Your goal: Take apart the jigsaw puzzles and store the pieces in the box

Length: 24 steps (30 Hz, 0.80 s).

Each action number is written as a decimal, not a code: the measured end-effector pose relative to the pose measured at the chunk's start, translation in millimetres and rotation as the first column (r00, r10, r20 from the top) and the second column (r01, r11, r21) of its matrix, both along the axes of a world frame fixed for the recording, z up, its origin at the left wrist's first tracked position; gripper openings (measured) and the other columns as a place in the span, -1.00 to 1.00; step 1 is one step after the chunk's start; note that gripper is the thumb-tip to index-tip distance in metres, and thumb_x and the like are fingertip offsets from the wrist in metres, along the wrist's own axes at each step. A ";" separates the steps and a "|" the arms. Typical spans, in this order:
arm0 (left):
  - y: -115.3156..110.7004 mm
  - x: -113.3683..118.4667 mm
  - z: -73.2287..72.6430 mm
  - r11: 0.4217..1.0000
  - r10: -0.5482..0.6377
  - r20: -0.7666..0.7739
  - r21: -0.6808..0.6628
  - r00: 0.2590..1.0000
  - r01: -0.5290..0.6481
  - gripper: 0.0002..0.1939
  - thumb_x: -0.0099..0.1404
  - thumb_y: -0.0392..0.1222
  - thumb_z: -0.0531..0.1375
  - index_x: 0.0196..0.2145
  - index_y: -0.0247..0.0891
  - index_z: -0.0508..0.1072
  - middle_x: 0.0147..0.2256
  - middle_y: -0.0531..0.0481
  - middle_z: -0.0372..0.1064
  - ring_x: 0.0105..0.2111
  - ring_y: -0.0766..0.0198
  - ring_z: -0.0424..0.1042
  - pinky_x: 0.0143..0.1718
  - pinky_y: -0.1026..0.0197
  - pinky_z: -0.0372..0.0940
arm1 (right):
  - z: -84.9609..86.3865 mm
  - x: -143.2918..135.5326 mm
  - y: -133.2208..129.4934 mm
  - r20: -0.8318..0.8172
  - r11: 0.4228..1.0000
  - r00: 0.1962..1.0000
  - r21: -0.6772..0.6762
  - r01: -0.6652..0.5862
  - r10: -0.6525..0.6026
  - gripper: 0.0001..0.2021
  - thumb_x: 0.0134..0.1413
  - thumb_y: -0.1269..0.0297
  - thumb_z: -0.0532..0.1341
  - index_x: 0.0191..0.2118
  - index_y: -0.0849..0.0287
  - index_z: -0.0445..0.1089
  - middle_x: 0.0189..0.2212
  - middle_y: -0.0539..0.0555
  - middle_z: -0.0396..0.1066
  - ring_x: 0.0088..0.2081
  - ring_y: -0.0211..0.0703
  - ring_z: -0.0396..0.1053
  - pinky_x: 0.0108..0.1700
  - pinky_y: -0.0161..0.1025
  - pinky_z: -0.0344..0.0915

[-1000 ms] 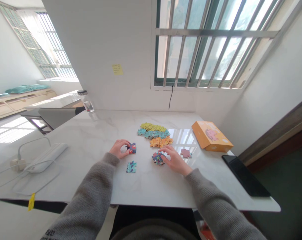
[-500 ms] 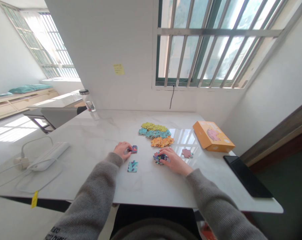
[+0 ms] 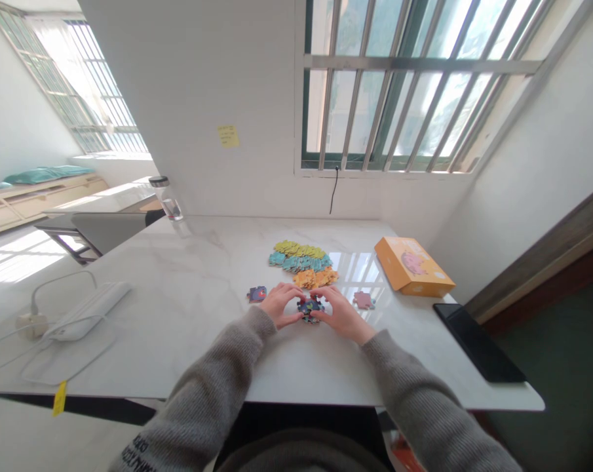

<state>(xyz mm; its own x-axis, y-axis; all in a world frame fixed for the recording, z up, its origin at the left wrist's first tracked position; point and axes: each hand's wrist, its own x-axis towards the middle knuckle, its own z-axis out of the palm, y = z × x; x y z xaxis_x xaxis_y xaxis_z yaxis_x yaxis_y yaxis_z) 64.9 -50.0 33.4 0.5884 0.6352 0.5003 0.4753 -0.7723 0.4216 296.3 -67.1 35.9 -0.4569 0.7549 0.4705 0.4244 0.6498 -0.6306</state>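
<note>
My left hand [image 3: 284,305] and my right hand [image 3: 342,313] face each other over a small stack of dark, patterned jigsaw puzzle pieces [image 3: 310,307] on the table. Thumb and fingers of each hand curl around opposite sides of the stack, closed on its edges. One dark piece with a red spot [image 3: 257,294] lies apart, left of my left hand. A pink piece [image 3: 363,300] rests to the right of my right hand. Just beyond my hands are heaped orange pieces [image 3: 316,277], blue pieces [image 3: 301,263] and yellow-green pieces [image 3: 299,249].
An orange box [image 3: 414,267] and a black tablet-like slab [image 3: 478,342] lie along the right side of the white table [image 3: 212,262]. A clear bottle [image 3: 169,200] stands at the back left. A white power strip [image 3: 90,311] with cables lies on the left.
My left hand has left the dark piece and moved right to the stack, where my right hand stays. The teal piece near my left hand is out of sight now, around where my sleeve lies.
</note>
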 end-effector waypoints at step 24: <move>-20.6 7.0 11.0 0.918 0.018 0.389 -0.373 0.921 0.139 -0.82 0.28 -0.09 0.22 -0.22 -0.23 0.46 -0.19 -0.09 0.53 -0.13 0.15 0.49 0.01 0.04 0.34 | 13.0 -20.6 -16.0 -0.337 0.996 0.938 -0.065 0.065 -0.083 -0.83 0.16 0.13 0.26 -0.23 0.12 0.44 -0.34 0.04 0.33 -0.30 -0.16 0.33 -0.18 -0.16 0.33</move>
